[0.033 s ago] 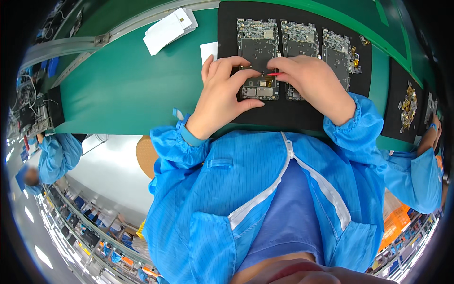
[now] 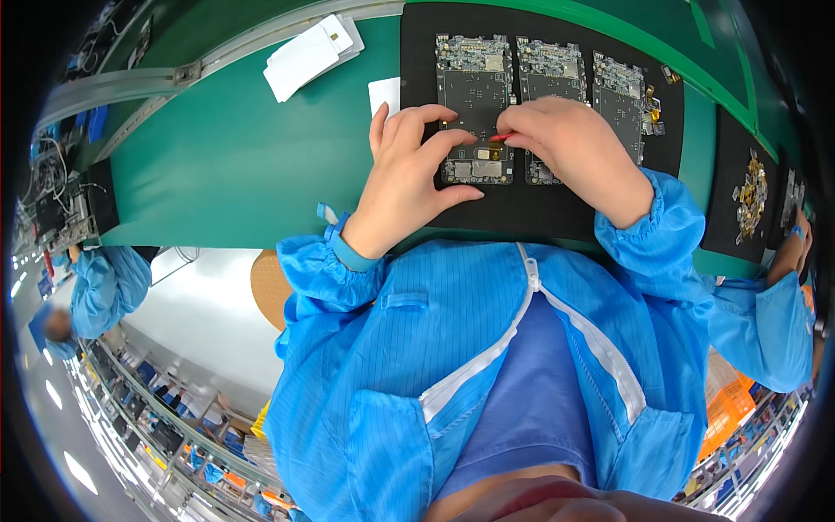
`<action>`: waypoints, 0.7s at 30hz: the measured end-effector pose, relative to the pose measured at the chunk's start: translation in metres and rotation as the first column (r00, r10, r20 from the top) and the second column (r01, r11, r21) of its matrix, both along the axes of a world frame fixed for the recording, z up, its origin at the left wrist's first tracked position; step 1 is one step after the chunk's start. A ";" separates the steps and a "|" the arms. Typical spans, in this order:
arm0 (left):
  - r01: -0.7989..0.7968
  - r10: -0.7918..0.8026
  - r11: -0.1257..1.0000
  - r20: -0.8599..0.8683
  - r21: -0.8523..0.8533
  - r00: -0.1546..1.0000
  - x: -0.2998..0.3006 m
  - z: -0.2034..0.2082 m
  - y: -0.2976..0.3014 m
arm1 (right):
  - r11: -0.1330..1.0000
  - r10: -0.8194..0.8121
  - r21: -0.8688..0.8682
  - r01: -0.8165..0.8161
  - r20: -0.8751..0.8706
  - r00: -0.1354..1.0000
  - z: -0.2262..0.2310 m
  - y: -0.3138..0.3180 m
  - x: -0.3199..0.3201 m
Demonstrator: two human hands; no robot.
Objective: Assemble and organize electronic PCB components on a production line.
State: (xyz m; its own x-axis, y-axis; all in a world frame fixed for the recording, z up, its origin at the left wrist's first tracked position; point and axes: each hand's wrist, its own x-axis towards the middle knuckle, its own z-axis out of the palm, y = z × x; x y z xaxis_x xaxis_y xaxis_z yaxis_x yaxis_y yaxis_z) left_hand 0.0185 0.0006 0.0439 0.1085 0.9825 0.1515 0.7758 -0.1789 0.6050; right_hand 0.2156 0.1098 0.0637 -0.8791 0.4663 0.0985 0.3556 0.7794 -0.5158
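A green tabletop is filling the upper half of the frame, curving with the lens, and a black mat is lying on it at upper centre. Three circuit boards are sitting side by side on the mat: the left circuit board, a middle board and a right board. The left hand is resting on the left circuit board's lower left part, fingers spread and curved, the grip wide and holding nothing. The right hand is lying just beside it, its grip pinching narrowly on a thin red tool whose tip is touching the left circuit board near its lower centre. White cards are lying in a stack at the upper left of the tabletop. A second black mat with small gold parts is sitting at the right edge. At the left edge another person in a blue coat is working; shelving is running along the lower left.
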 end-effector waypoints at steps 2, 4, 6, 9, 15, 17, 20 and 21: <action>0.005 -0.005 1.000 0.025 -0.011 1.000 -0.001 -0.003 -0.002 | 1.000 0.015 0.001 -0.015 -0.018 1.000 0.001 0.003 -0.005; 0.011 -0.010 1.000 0.051 -0.020 0.999 -0.001 -0.005 -0.002 | 1.000 -0.005 0.015 0.006 -0.031 1.000 0.002 0.005 -0.008; 0.025 -0.025 1.000 0.057 -0.003 0.998 -0.002 -0.008 0.000 | 1.000 0.013 0.012 -0.012 -0.043 0.999 0.000 0.005 -0.010; 0.022 -0.020 1.000 0.083 -0.018 0.996 -0.002 -0.009 0.001 | 0.999 0.034 -0.006 -0.034 -0.059 0.998 -0.003 0.006 -0.011; 0.024 -0.024 1.000 0.070 0.004 0.997 -0.003 -0.011 0.003 | 0.998 0.060 -0.024 -0.062 -0.089 0.994 -0.007 0.010 -0.013; 0.032 -0.032 0.999 0.049 0.007 0.998 -0.003 -0.011 0.004 | 0.996 0.071 -0.055 -0.076 -0.084 0.994 -0.007 0.009 -0.013; 0.046 -0.046 0.999 0.031 0.011 0.998 -0.005 -0.011 0.004 | 0.993 0.081 -0.076 -0.090 -0.120 0.990 -0.006 0.007 -0.013; 0.049 -0.049 0.999 0.036 0.010 0.998 -0.005 -0.011 0.003 | 0.993 0.077 -0.078 -0.085 -0.098 0.992 -0.005 0.007 -0.012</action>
State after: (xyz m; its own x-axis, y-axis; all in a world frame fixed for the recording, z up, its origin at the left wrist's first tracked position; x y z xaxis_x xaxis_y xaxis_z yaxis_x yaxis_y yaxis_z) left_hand 0.0138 0.0039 0.0328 0.1510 0.9746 0.1651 0.7437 -0.2221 0.6305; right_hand 0.2032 0.1169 0.0582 -0.9029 0.4036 0.1476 0.2392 0.7573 -0.6076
